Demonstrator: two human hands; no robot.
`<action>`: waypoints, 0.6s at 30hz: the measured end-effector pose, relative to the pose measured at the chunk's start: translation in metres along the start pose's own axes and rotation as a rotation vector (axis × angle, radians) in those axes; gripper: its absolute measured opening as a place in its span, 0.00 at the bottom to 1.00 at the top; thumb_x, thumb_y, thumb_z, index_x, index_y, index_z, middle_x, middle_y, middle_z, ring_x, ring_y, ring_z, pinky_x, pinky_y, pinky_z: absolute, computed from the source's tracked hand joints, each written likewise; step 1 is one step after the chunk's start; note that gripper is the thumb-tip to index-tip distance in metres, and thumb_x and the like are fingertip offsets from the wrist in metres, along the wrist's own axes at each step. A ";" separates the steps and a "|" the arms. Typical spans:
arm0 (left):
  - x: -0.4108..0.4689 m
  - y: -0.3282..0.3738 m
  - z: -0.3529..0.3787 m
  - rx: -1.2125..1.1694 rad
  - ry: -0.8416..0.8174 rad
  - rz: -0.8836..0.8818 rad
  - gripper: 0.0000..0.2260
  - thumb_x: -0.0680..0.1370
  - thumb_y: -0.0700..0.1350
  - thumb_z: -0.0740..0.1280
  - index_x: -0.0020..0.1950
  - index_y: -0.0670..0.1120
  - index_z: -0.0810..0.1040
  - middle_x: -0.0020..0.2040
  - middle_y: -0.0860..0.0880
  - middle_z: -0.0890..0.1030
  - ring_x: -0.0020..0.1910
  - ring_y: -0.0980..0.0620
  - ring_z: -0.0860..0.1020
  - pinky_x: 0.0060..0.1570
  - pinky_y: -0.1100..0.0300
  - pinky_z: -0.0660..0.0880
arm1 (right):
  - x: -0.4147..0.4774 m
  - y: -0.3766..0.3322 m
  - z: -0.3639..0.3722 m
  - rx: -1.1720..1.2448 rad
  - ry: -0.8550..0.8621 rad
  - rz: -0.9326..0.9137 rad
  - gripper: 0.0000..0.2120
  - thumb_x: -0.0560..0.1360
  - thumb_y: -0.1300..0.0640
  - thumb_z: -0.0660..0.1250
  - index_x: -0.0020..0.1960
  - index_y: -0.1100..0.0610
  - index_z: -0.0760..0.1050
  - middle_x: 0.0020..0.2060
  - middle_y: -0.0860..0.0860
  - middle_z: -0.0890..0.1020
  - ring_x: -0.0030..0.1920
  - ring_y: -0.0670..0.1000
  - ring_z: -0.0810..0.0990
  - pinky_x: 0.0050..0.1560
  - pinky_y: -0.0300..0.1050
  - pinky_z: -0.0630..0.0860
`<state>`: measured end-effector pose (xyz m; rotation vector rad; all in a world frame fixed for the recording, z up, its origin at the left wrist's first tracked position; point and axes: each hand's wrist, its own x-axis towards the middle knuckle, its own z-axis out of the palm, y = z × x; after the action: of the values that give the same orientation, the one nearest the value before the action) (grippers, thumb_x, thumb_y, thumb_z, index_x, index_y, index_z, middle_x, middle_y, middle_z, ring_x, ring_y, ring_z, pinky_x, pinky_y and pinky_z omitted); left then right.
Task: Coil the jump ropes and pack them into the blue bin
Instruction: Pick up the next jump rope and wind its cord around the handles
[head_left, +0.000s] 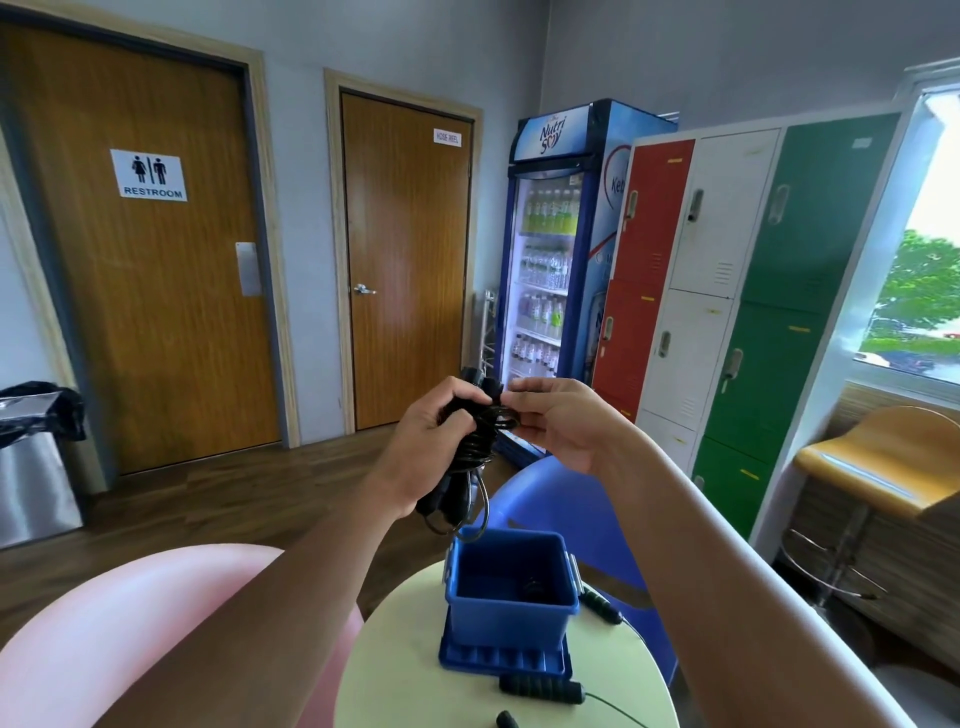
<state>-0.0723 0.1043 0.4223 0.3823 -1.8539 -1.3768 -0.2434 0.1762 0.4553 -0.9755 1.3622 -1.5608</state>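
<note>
Rope, black jump rope (475, 441), coiled: held at mid-frame, above the bin and apart from it. Your left hand (423, 441) has its fingers curled round the bundle of loops; dark handle ends show above your knuckles and below your wrist. Your right hand (558, 423) pinches a turn of cord at the top of the bundle between thumb and fingertips.

Bin, blue bin (509, 621), plastic: lower centre of frame, open, standing on a blue lid (498, 662) on the round pale table (395, 675). A dark shape lies inside, possibly a rope already packed, but it is too dim to tell.

Rope, green-corded jump rope (540, 691), foam handles: loose and uncoiled on the table, one handle below the bin, another just right of it.

Step in hand, as judged: finishing the wrap on the black rope. Next move calls for you to secure the last turn so the coil holds, then lower it straight into the bin, keeping the hanging loop inside the rim.
</note>
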 end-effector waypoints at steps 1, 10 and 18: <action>0.001 0.000 0.000 0.001 0.003 0.004 0.09 0.82 0.36 0.62 0.54 0.48 0.79 0.51 0.35 0.80 0.45 0.36 0.81 0.44 0.43 0.80 | -0.001 -0.001 0.001 0.033 0.016 -0.006 0.07 0.77 0.68 0.69 0.49 0.57 0.76 0.39 0.52 0.82 0.40 0.50 0.81 0.48 0.43 0.79; 0.003 -0.001 0.002 -0.101 0.028 0.017 0.07 0.78 0.40 0.72 0.50 0.41 0.75 0.47 0.36 0.80 0.42 0.40 0.81 0.44 0.40 0.81 | -0.009 -0.003 0.006 -0.493 0.161 -0.420 0.10 0.80 0.63 0.66 0.55 0.49 0.81 0.43 0.47 0.84 0.48 0.48 0.82 0.55 0.42 0.78; -0.006 -0.001 0.002 -0.151 0.005 0.057 0.08 0.79 0.35 0.69 0.50 0.35 0.71 0.46 0.35 0.77 0.42 0.38 0.78 0.41 0.45 0.81 | -0.019 -0.014 0.013 -0.822 0.234 -0.573 0.08 0.80 0.59 0.68 0.48 0.46 0.80 0.39 0.41 0.83 0.41 0.36 0.80 0.38 0.25 0.70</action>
<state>-0.0701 0.1086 0.4193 0.2541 -1.7300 -1.4646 -0.2263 0.1907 0.4704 -1.8479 2.0909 -1.5434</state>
